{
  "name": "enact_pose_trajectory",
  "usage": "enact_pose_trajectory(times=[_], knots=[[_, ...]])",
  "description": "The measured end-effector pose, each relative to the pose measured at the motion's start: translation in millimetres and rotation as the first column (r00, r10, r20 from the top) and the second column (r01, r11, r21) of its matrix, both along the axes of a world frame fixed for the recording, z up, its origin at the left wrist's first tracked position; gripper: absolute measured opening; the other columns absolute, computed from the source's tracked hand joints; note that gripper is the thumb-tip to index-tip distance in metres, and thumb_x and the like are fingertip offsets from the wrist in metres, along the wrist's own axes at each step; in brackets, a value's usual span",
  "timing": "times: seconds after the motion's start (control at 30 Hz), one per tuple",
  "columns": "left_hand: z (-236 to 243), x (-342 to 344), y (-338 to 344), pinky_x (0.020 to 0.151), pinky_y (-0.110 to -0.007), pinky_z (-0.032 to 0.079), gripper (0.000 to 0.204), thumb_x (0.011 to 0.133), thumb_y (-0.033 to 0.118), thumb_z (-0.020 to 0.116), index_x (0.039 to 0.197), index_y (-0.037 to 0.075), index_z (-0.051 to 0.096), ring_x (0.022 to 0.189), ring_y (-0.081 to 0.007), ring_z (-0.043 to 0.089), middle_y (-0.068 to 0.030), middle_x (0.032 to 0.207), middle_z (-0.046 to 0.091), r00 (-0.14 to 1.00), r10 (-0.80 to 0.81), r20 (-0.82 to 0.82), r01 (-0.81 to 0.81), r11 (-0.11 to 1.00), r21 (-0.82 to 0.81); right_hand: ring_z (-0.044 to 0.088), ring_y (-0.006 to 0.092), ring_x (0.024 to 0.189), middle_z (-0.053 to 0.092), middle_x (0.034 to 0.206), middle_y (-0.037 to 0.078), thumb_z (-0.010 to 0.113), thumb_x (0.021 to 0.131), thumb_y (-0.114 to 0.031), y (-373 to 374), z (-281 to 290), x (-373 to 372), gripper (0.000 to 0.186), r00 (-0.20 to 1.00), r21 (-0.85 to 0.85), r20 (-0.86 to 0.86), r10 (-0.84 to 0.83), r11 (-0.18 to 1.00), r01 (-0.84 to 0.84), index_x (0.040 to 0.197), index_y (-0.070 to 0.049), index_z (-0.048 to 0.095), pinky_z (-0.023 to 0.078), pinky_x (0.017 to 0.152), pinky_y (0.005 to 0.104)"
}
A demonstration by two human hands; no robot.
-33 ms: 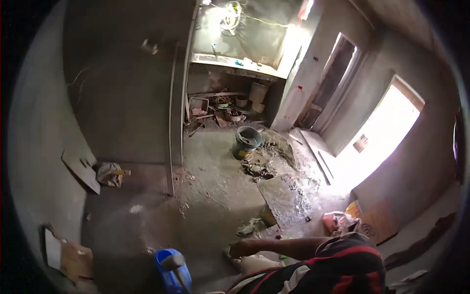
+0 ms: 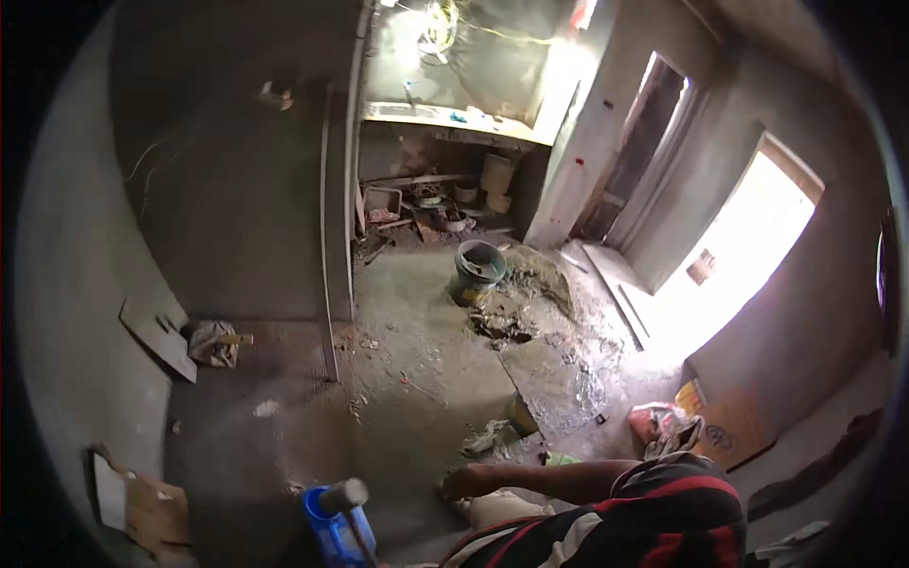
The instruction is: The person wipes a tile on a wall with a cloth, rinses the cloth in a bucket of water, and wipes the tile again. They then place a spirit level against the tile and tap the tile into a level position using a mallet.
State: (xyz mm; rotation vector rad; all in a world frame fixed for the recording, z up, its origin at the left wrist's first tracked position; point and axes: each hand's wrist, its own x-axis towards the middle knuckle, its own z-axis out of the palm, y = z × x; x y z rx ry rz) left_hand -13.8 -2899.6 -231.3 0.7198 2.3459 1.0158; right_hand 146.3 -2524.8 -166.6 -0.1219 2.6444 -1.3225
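At the left wall, we note a pale, flat, thin board (image 2: 156,339) leaning beside a crumpled whitish sack (image 2: 214,345); nearer, a torn brown cardboard piece (image 2: 156,506). Left of centre, low, a blue plastic container (image 2: 333,540); over its rim shows a grey, cylinder-headed mallet (image 2: 343,495), contact unclear, handle running to the lower edge. Left hand out of view; its grip we cannot tell. Right hand (image 2: 461,483) beside a pale form, fingers in shadow; whether it grips anything, we cannot tell. Beyond, a dark round bucket (image 2: 480,263). Farther right, a red-and-white plastic bag (image 2: 656,421) beside a brown cardboard box (image 2: 734,431).
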Motion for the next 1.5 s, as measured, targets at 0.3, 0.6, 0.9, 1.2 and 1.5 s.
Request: enact_pose_trajectory(times=[0.3, 0.6, 0.9, 1.2, 1.5], knots=[[160.0, 17.6, 334.0, 0.076, -0.045, 0.055, 0.017, 0.092, 0.008, 0.067, 0.108, 0.006, 0.072, 0.090, -0.0393, 0.070, -0.0208, 0.116, 0.068, 0.793, -0.573, -0.209, 0.609, 0.724, 0.324, 0.066, 0.0204, 0.106, 0.073, 0.111, 0.012, 0.065, 0.102, -0.043, 124.4, 117.4, -4.1, 0.047, 0.665, -0.663, 0.323, -0.673, 0.340, 0.666, 0.125, -0.001, 0.068, 0.052, 0.094, 0.0387], [180.0, 1.0, 484.8, 0.085, -0.044, 0.056, 0.036, 0.091, 0.015, 0.073, 0.127, 0.008, 0.068, 0.101, -0.0373, 0.069, -0.0209, 0.119, 0.067, 0.779, -0.625, -0.050, 0.552, 0.646, 0.526, 0.061, 0.0169, 0.065, 0.064, 0.077, 0.004, 0.064, 0.100, -0.028, 283.3, 93.6, 0.3, 0.022, -0.050, -0.520, 0.650, -0.759, -0.491, 0.699, 0.089, -0.009, 0.063, 0.050, 0.060, 0.0339], [26.5, -225.3, 438.4, 0.099, -0.045, 0.052, 0.038, 0.095, 0.018, 0.062, 0.127, 0.000, 0.068, 0.112, -0.0395, 0.066, -0.0231, 0.119, 0.070, 0.950, -0.299, 0.093, 0.292, 0.953, 0.078, 0.070, 0.0393, 0.094, 0.072, 0.099, 0.017, 0.053, 0.102, -0.035, 345.6, 18.8, 66.4, 0.036, -0.101, 0.395, 0.248, -0.963, 0.006, 0.919, 0.107, -0.003, 0.070, 0.053, 0.079, 0.0517], [34.2, -366.3, 552.6, 0.094, -0.041, 0.055, 0.043, 0.090, 0.012, 0.067, 0.130, -0.003, 0.066, 0.104, -0.0332, 0.072, -0.0226, 0.111, 0.074, 0.937, -0.341, 0.069, 0.348, 0.916, -0.200, 0.050, 0.0173, 0.048, 0.057, 0.064, 0.003, 0.057, 0.102, -0.049, 358.7, -13.4, 60.5, 0.042, -0.345, 0.156, 0.238, -0.908, -0.315, 0.936, 0.094, -0.010, 0.069, 0.043, 0.045, 0.0389], [39.5, -340.3, 687.4, 0.089, -0.039, 0.055, 0.040, 0.088, 0.014, 0.068, 0.125, -0.003, 0.067, 0.098, -0.0273, 0.072, -0.0159, 0.106, 0.075, 0.922, -0.366, 0.125, 0.370, 0.929, -0.016, 0.068, 0.0322, 0.071, 0.069, 0.078, 0.014, 0.048, 0.102, -0.055, 494.7, -2.6, -0.7, 0.054, -0.358, 0.269, 0.457, -0.814, -0.257, 0.928, 0.109, -0.008, 0.073, 0.052, 0.063, 0.0457]])
